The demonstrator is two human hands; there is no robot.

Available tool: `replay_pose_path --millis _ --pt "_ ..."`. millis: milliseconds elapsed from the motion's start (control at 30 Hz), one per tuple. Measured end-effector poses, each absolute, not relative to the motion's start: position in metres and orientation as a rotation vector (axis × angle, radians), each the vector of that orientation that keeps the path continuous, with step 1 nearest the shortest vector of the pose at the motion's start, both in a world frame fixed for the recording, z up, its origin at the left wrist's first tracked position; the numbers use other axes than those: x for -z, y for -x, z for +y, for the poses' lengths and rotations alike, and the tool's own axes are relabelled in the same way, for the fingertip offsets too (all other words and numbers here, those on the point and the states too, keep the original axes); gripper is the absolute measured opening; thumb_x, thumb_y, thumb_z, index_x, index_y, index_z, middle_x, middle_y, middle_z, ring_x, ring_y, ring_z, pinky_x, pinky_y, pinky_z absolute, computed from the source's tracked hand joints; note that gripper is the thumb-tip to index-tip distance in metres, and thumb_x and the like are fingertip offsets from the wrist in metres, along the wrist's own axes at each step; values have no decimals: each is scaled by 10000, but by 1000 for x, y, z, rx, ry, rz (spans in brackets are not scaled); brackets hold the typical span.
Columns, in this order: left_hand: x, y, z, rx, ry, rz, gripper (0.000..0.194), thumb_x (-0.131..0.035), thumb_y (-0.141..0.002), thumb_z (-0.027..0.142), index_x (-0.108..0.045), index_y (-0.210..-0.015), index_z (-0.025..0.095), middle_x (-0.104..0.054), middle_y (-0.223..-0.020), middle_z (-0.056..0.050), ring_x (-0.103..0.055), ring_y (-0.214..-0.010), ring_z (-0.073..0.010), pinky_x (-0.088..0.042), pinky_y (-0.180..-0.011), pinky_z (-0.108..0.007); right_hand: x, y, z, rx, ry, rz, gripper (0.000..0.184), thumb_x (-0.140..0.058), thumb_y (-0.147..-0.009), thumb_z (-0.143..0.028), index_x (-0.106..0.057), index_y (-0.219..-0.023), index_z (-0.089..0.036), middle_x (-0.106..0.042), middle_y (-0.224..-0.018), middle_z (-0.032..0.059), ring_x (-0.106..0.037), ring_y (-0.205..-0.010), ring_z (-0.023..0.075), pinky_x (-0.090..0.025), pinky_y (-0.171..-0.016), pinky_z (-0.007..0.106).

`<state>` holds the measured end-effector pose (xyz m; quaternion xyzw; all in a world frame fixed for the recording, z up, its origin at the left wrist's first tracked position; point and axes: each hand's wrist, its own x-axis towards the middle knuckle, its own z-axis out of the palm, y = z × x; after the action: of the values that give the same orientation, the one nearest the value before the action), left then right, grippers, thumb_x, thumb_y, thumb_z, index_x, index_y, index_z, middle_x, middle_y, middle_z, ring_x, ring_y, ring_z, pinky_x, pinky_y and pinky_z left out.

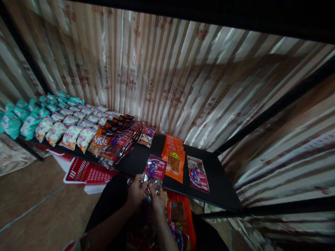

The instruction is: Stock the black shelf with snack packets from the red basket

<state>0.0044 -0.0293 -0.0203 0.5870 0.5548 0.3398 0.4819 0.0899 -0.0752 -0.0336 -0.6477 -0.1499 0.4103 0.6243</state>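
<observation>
Between both hands is a red-and-purple snack packet [156,168], held by its lower edge over the front of the black shelf [133,158]. My left hand [136,191] pinches its lower left corner, and my right hand [158,200] pinches the lower right. Right behind the packet lies a stack of orange snack packets [175,162]. A similar red packet [197,174] lies flat farther right, and a small red-and-silver packet [147,136] rests at the shelf's back. In my lap, below my hands, are more red packets and an orange packet [180,212], partly hidden by my forearms.
Rows of teal bags [30,123], white bags [70,134], orange-and-black bags [101,139] and dark red packets [119,144] fill the shelf's left side. A red basket [90,172] stands on the floor below. Black frame bars [277,108] and a striped curtain [146,69] close off the back and right.
</observation>
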Motion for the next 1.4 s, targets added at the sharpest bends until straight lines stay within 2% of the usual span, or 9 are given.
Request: replay_pose_path --millis 133,267,433,700,800,933,1067,1233,1400 --pt "17 -9 -26 -935 -1565 1452 386 -508 -739 251 -521 -1117 173 -615 -1026 -79 -564 -993 -218 -425 -898 -351 29 -89 -69 -926 1456 -316 487 -702 -548 -515 -653 -945 -239 -709 -903 35 -636 -904 254 -491 -715 314" --pt "11 -11 -23 -999 -1846 1381 293 -452 -787 206 -617 -1028 218 -604 -1074 -68 -514 -1044 -227 -400 -944 -386 19 -91 -64 -857 1510 -315 450 -708 -525 -518 -665 -868 -230 -711 -869 44 -640 -851 249 -488 -704 306" --pt "8 -16 -20 -1071 -1977 1286 330 -393 -802 159 -649 -1004 210 -548 -1224 -63 -420 -1170 -236 -367 -1008 -422 3 -92 -58 -888 1467 -358 459 -706 -513 -513 -668 -866 -223 -707 -842 35 -636 -820 229 -484 -717 296" --pt "-4 -28 -10 -994 -1739 1253 367 -325 -829 227 -614 -1052 182 -623 -1099 -78 -510 -1069 -200 -381 -995 -385 0 -95 -41 -823 1485 -508 418 -642 -592 -476 -652 -889 -181 -696 -885 48 -618 -851 211 -454 -807 290" --pt "-14 -29 -5 -950 -1589 1259 358 -359 -825 290 -608 -1058 185 -617 -1124 -76 -508 -1097 -198 -355 -1012 -353 3 -96 -36 -782 1535 -578 380 -614 -646 -464 -657 -915 -198 -685 -899 44 -608 -874 207 -450 -810 284" --pt "-24 -28 2 -872 -1443 1185 420 -475 -780 367 -564 -1137 165 -592 -1185 -97 -503 -1142 -210 -341 -1014 -324 0 -98 -32 -643 1610 -738 383 -568 -711 -398 -654 -1026 -198 -640 -1038 70 -572 -977 215 -425 -867 292" --pt "-21 -29 11 -808 -1326 1038 495 -563 -740 341 -505 -1196 157 -582 -1210 -109 -523 -1135 -219 -361 -1004 -346 -1 -99 -27 -579 1640 -908 424 -565 -715 -325 -623 -1113 -191 -608 -1096 93 -542 -1036 227 -403 -922 321" --pt "-15 -35 23 -886 -1118 876 441 -604 -690 293 -529 -1098 146 -616 -1133 -120 -576 -1053 -220 -423 -941 -333 7 -101 -20 -476 1688 -1047 472 -524 -706 -229 -586 -1170 -170 -561 -1174 120 -485 -1125 249 -370 -980 384" --pt "-23 -39 34 -969 -872 839 268 -600 -660 325 -576 -866 155 -664 -890 -62 -623 -866 -199 -467 -798 -292 -1 -100 -17 -419 1721 -1167 530 -536 -694 -198 -548 -1223 -196 -503 -1257 106 -430 -1190 256 -351 -1008 401"
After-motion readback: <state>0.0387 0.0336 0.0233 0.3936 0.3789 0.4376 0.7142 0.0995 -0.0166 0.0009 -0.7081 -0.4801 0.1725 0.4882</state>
